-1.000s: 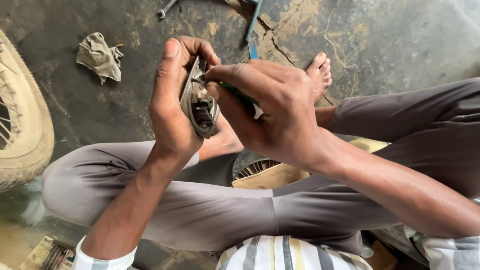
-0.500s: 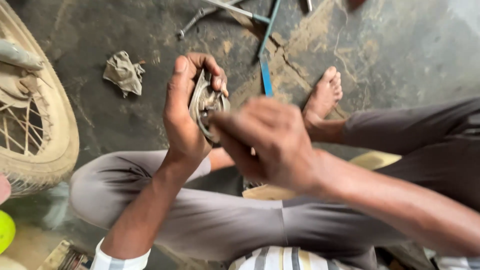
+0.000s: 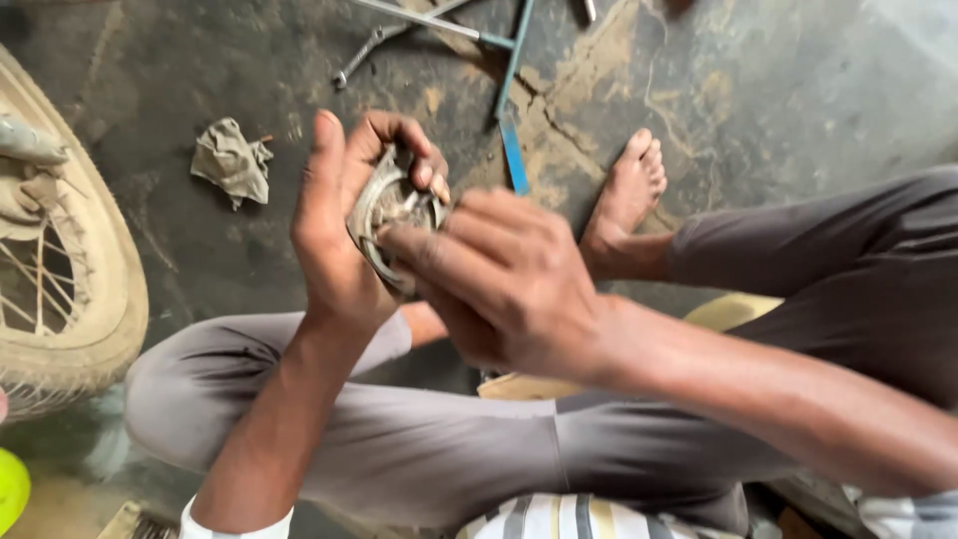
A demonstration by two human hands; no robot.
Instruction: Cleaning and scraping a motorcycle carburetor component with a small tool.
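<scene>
Left hand [image 3: 344, 235] grips a round, dirty metal part [image 3: 387, 215]. Right hand [image 3: 499, 284] is closed with fingertips pressed on that part. Rag [image 3: 232, 160] lies on floor [image 3: 778, 110].

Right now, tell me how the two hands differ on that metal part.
The left hand wraps the round metal part, fingers curled over its top edge; the right hand only reaches its fingertips onto the face. The left looks sharp, the right blurred. Both are bare and touch the part above the lap.
</scene>
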